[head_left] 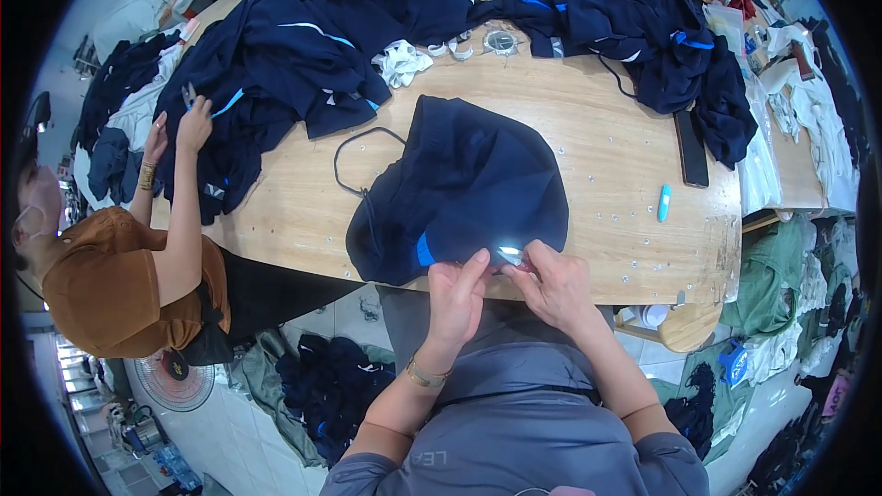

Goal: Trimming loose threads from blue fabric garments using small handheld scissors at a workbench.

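A navy garment point(478, 165) with a blue patch and a thin dark drawcord lies bunched at the table's front edge, right before me. My left hand point(457, 298) pinches its near edge between thumb and fingers. Close beside it, my right hand point(558, 289) is closed on the same edge, next to a shiny pale strip point(509, 255). Something small and reddish shows at the right fingertips; I cannot make out what it is.
Navy garments are heaped at the back left point(312, 46) and back right point(634, 32) of the wooden table point(606, 211). A phone point(691, 149) and a turquoise cutter point(663, 203) lie at right. At left, a co-worker in brown point(129, 280) holds snips point(189, 96) over navy cloth.
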A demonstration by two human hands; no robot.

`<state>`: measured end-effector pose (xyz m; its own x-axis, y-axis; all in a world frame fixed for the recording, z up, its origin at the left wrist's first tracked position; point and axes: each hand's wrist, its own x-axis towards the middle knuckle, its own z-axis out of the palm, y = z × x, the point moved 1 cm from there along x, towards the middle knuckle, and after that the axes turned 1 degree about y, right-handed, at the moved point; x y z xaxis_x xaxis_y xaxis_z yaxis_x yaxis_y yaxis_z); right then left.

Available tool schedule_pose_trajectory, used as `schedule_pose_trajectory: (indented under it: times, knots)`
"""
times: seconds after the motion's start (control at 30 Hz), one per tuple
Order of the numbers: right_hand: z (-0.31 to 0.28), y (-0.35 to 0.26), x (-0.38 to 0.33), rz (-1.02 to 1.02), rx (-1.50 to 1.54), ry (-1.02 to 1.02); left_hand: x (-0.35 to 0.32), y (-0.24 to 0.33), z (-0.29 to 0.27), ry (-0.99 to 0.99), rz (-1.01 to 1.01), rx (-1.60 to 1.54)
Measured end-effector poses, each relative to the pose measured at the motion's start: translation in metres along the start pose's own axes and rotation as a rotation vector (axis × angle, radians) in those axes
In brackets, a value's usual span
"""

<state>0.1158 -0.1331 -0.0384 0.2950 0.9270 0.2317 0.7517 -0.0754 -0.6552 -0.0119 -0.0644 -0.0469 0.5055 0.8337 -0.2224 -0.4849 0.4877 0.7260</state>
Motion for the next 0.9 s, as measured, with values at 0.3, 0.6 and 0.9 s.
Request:
schedule_pose_trajectory:
  times: [0.3,0.6,0.9]
  knots:
    - [-0.005,0.001,-0.001,0.050,0.059,-0.016,0.000,-0.001,0.000,-0.003,0.080,0.105]
    - [-0.012,-0.005,0.003,0.046,0.028,-0.069,-0.004,-0.001,-0.002,-0.011,0.229,0.415]
    - [-0.011,-0.004,0.005,-0.088,-0.109,-0.019,-0.007,0.000,0.003,-0.010,0.243,0.475]
